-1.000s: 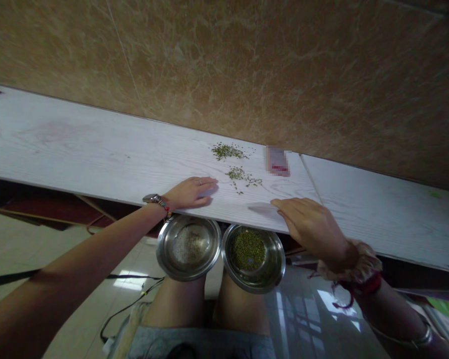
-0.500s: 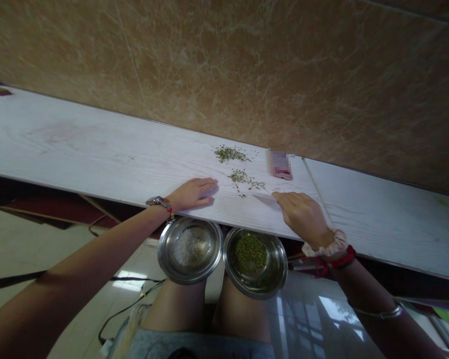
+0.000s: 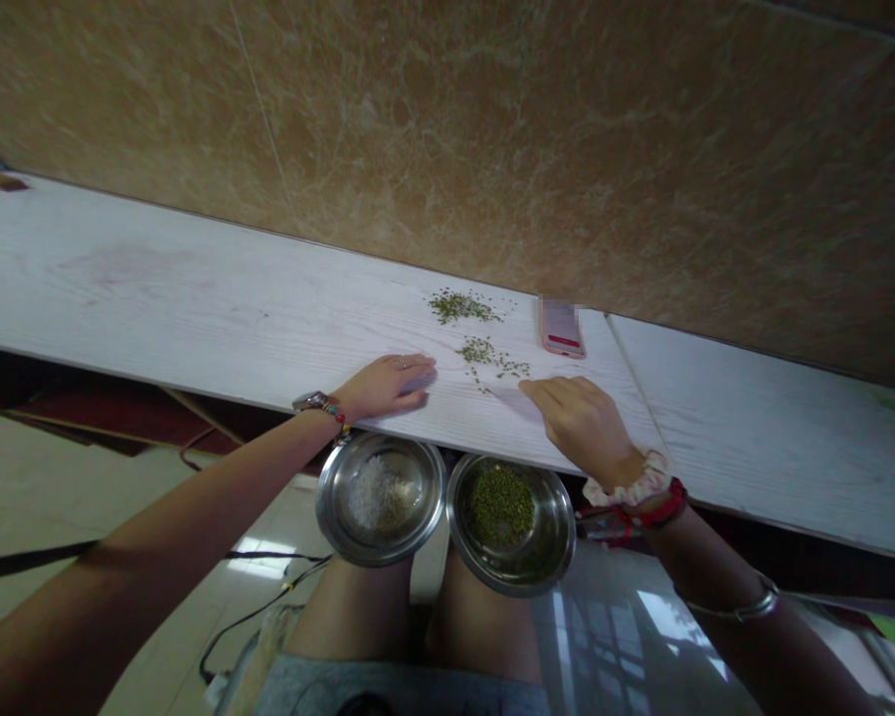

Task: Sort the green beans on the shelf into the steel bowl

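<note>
My left hand lies palm down on the white board, fingers stretched out, holding nothing. To its right are two loose patches of small green beans, a far pile and a more scattered near group. My right hand is closed in a pinch just beside the near group. A thin pale flat piece sticks out from its fingertips, hard to see against the board. Below the board's edge, a metal bowl contains white bits, and a second metal bowl contains green beans.
A phone in a pink case lies near the wall. The white board runs along the wall, with a seam right of the phone. Both bowls rest on my thighs. A black cable lies on the floor.
My right hand has moved left, with the pale piece, toward the near beans. My left hand stays flat in place, and the bowls look the same.
</note>
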Tool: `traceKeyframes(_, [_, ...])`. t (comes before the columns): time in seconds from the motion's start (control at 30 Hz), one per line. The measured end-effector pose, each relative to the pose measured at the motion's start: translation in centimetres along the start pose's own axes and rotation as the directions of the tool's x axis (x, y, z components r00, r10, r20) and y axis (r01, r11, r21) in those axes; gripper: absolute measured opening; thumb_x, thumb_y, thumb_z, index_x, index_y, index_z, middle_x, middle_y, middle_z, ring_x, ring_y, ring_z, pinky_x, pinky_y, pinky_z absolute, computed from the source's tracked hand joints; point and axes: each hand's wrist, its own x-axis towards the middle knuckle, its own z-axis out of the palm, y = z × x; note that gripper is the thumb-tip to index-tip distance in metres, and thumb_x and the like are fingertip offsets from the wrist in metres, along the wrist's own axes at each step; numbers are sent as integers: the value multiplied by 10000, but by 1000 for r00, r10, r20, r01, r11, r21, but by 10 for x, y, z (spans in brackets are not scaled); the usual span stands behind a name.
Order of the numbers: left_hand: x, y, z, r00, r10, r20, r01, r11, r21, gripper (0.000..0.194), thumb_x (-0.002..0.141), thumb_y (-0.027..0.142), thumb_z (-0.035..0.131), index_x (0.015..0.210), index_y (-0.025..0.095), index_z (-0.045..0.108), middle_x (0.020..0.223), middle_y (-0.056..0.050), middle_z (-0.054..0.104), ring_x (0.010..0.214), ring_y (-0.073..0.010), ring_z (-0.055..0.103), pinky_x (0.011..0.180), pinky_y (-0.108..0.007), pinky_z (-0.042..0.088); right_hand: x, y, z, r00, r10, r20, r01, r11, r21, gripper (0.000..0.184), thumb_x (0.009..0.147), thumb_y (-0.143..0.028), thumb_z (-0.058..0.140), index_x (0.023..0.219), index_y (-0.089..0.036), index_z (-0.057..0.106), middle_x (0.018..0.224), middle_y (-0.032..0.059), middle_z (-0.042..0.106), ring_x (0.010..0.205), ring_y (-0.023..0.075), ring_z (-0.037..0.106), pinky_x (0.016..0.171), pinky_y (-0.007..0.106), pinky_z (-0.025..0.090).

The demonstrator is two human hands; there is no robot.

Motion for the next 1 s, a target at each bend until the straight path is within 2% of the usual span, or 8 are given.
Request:
traceKeyframes(0.17, [0, 0, 0, 1000, -1, -1, 1, 1000, 0, 468, 894, 383, 401, 1280, 129, 474, 1393, -106, 460, 1275, -215, 430, 1056, -340, 326, -7, 0, -10, 1000, -17, -12, 17, 1000, -4, 318, 800, 10, 397, 935, -127, 651, 795, 74, 696, 693, 164, 571, 639, 291, 385])
traceKeyframes(0.47, [-1, -4, 4, 999, 26, -31, -27, 1000, -13, 456, 904, 383, 395, 1277, 132, 472, 1385, -111, 469, 1270, -213, 438, 1049, -342, 334, -20, -1, -27, 999, -44, 2, 44, 999, 28, 298, 823, -3, 402, 965, -108, 642, 848, 82, 706, 724, 164, 591, 655, 294, 421])
traceKeyframes(0.63, [-1, -3, 4, 999, 25, -39, -25, 1000, -13, 457, 899, 385, 402, 1276, 137, 472, 1377, -107, 479, 1265, -217, 445, 1043, -353, 342, -13, 2, -24, 999, -13, -36, 13, 1000, 13, 300, 830, -18, 406, 967, -122, 652, 853, 77, 713, 735, 161, 608, 652, 293, 435])
traceKeyframes(0.8, [-1, -2, 2, 1000, 17, -20, -17, 1000, -1, 456, 896, 378, 395, 1255, 117, 494, 1387, -116, 465, 1269, -218, 440, 1049, -342, 337, -5, 3, -15, 999, -33, -35, 34, 999, 20, 324, 801, 11, 391, 934, -121, 655, 797, 74, 709, 692, 159, 603, 631, 287, 428])
traceKeyframes(1.0, [0, -2, 2, 1000, 25, -19, -25, 1000, -3, 463, 894, 376, 394, 1260, 110, 489, 1383, -120, 469, 1271, -211, 438, 1053, -336, 332, -13, 3, -19, 1000, -29, -8, 29, 998, 49, 303, 810, -2, 400, 953, -111, 645, 815, 81, 707, 703, 167, 597, 631, 294, 428])
